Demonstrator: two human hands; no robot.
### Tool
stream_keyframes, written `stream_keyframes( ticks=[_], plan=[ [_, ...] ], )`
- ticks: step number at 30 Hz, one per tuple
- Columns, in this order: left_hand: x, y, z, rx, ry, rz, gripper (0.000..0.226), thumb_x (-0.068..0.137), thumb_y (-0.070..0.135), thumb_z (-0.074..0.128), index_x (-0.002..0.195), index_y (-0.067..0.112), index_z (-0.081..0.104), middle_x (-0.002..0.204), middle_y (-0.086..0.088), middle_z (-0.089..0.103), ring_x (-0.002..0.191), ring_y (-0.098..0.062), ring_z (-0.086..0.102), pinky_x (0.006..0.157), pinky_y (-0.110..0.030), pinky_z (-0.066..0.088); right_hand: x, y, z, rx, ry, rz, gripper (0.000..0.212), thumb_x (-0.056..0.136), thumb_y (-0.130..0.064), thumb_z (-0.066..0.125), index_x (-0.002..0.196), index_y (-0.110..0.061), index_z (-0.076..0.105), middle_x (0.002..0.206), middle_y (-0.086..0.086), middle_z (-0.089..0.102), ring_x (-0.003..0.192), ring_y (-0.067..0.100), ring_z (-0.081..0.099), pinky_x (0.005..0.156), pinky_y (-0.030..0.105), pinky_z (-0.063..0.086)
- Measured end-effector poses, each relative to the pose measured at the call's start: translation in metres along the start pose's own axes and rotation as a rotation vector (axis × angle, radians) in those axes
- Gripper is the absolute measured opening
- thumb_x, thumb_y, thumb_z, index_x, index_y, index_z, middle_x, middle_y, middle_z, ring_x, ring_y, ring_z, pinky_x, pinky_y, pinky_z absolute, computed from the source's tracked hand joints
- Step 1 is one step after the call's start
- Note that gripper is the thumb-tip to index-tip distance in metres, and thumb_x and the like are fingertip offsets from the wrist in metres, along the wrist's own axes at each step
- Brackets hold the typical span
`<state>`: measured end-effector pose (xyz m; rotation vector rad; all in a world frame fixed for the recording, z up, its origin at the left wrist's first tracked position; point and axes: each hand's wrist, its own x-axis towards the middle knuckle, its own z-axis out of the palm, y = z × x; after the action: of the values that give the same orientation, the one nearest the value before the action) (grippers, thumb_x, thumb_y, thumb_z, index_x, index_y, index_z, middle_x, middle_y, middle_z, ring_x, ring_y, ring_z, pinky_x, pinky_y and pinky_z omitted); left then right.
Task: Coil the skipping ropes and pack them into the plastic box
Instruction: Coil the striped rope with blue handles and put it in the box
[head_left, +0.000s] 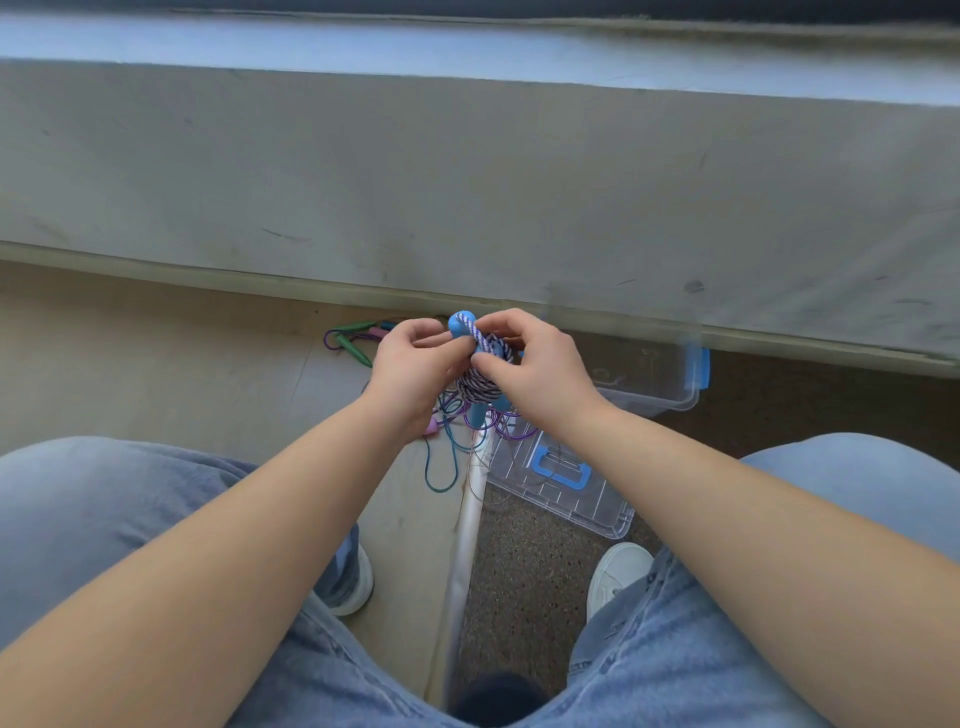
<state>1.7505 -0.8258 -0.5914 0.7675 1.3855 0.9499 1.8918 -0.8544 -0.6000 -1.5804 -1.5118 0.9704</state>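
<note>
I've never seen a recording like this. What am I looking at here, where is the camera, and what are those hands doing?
There is no machine here: a person is seated, and the single camera sits on their head, looking down past their knees. The left hand and right hand together hold a purple-and-white rope wound around its blue handles. On the floor below lie loose thin ropes, and further left a rope with green handles. To the right sits a clear plastic box with a blue latch, open, with its lid lying nearer the person's shoes. No rope shows inside the box, though the hands hide part of it.
</note>
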Motion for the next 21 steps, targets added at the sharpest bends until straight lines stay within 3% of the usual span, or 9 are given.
stream_keyframes(
  ticks=[2, 5, 8, 12, 17, 21],
  plan=[
    [0.004, -0.002, -0.005, 0.162, -0.05, 0.084, 0.017, 0.082, 0.0, 0.075, 0.085, 0.013, 0.064, 0.088, -0.01, 0.071, 0.08, -0.023, 0.069, 0.081, -0.036, 0.057, 0.003, 0.002, -0.003, 0.042, 0.037, 0.03, 0.025, 0.083, -0.014, 0.073, 0.106, -0.023, 0.071, 0.098, -0.013, 0.071, 0.093, 0.0, 0.064, 0.083, 0.014, 0.047],
    [0.007, 0.001, -0.01, 0.384, -0.09, 0.227, 0.017, 0.075, 0.01, 0.078, 0.084, 0.024, 0.072, 0.087, -0.004, 0.077, 0.08, -0.018, 0.074, 0.085, -0.04, 0.06, 0.008, 0.006, -0.006, 0.127, 0.056, 0.08, 0.022, 0.081, -0.012, 0.073, 0.099, -0.025, 0.069, 0.094, -0.01, 0.073, 0.093, 0.006, 0.068, 0.089, 0.03, 0.055],
    [0.003, 0.002, -0.007, 0.613, -0.077, 0.389, 0.023, 0.08, 0.011, 0.075, 0.092, 0.031, 0.075, 0.09, 0.002, 0.075, 0.075, -0.003, 0.073, 0.079, -0.027, 0.06, 0.012, 0.008, -0.008, 0.225, 0.045, 0.137, 0.024, 0.079, -0.011, 0.073, 0.094, -0.028, 0.066, 0.094, -0.002, 0.074, 0.091, 0.016, 0.072, 0.089, 0.044, 0.058],
    [0.002, 0.004, -0.006, 0.781, -0.078, 0.6, 0.03, 0.082, 0.006, 0.073, 0.102, 0.028, 0.076, 0.107, 0.006, 0.062, 0.064, 0.01, 0.063, 0.078, -0.009, 0.052, 0.016, 0.011, -0.012, 0.272, 0.025, 0.139, 0.024, 0.079, -0.002, 0.074, 0.096, -0.018, 0.068, 0.093, 0.002, 0.074, 0.087, 0.019, 0.072, 0.088, 0.046, 0.059],
    [0.005, 0.001, -0.01, 0.974, -0.083, 0.699, 0.032, 0.083, 0.006, 0.072, 0.11, 0.024, 0.074, 0.122, -0.001, 0.052, 0.067, -0.011, 0.064, 0.084, -0.036, 0.057, 0.017, 0.009, -0.013, 0.27, -0.013, 0.133, 0.028, 0.079, 0.001, 0.075, 0.103, -0.013, 0.069, 0.095, 0.002, 0.075, 0.091, 0.018, 0.072, 0.089, 0.04, 0.059],
    [0.007, 0.001, -0.01, 1.024, -0.056, 0.695, 0.02, 0.082, 0.015, 0.073, 0.101, 0.023, 0.076, 0.126, -0.001, 0.054, 0.082, -0.022, 0.064, 0.084, -0.04, 0.055, 0.015, 0.008, -0.014, 0.252, -0.076, 0.135, 0.031, 0.078, -0.001, 0.077, 0.104, -0.014, 0.07, 0.097, 0.001, 0.076, 0.091, 0.015, 0.073, 0.089, 0.037, 0.059]
  ],
)
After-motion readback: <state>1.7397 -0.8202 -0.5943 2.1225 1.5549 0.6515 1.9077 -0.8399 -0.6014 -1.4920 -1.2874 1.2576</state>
